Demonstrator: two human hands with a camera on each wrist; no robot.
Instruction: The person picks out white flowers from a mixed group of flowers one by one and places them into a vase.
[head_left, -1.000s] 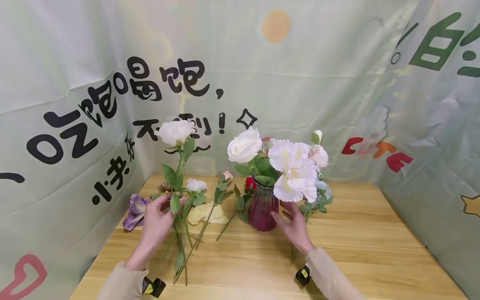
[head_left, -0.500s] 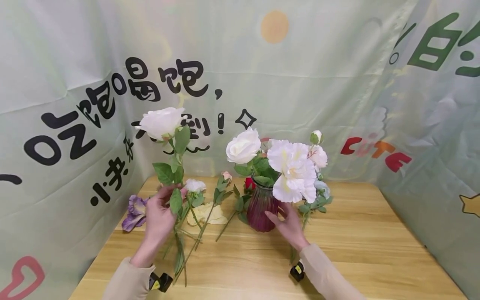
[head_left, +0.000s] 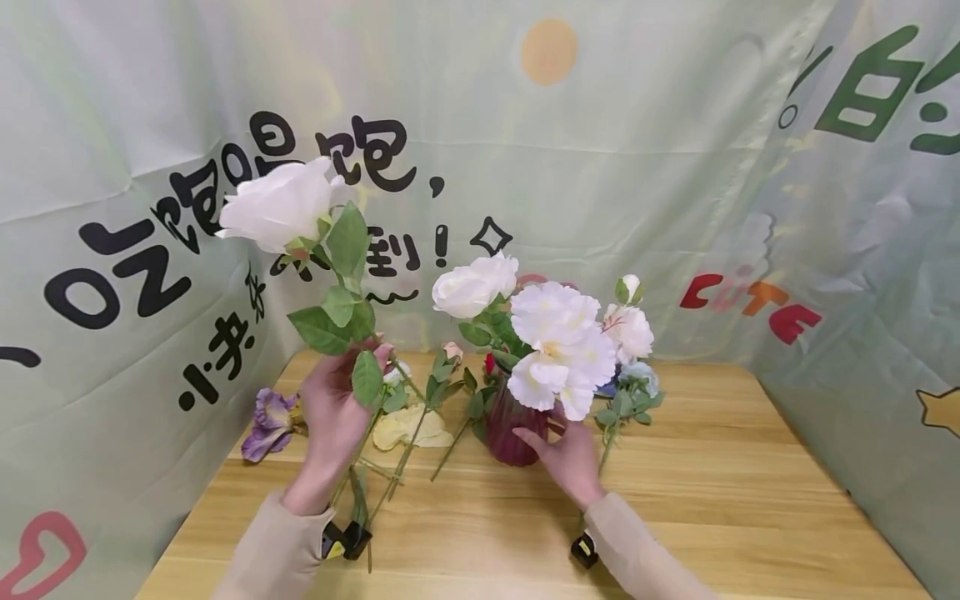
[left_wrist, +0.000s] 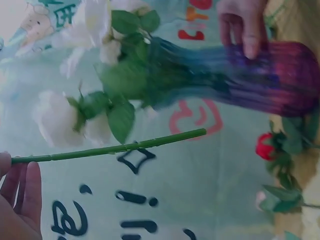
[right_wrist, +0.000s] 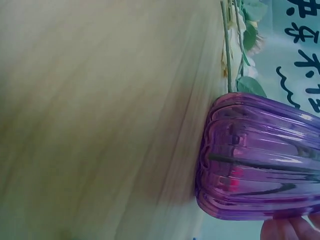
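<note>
My left hand (head_left: 337, 408) pinches the stem of a large white artificial rose (head_left: 281, 204), raised above the table on the left. In the left wrist view its green stem (left_wrist: 115, 148) points bare-ended toward the vase, just below the leaves there. My right hand (head_left: 566, 458) grips the side of a ribbed glass vase (head_left: 513, 433), purple-red low down and bluish near the neck. Out of the vase come another white rose (head_left: 474, 286) and a big ruffled white flower (head_left: 558, 342), which covers the mouth in the head view. Stems show through the glass (right_wrist: 260, 145) in the right wrist view.
Behind the left hand lie a purple flower (head_left: 268, 425), a pale yellow petal piece (head_left: 412, 427) and several loose stems. A pink bud (head_left: 452, 352) lies left of the vase, a blue flower (head_left: 639, 379) right of it. Printed cloth (head_left: 637, 167) hangs around the wooden table (head_left: 712, 467).
The left hand has lifted the rose up and toward the camera, its bloom swinging left. The vase's flowers have shifted left and the big ruffled one lower; the right hand moved slightly left with the vase.
</note>
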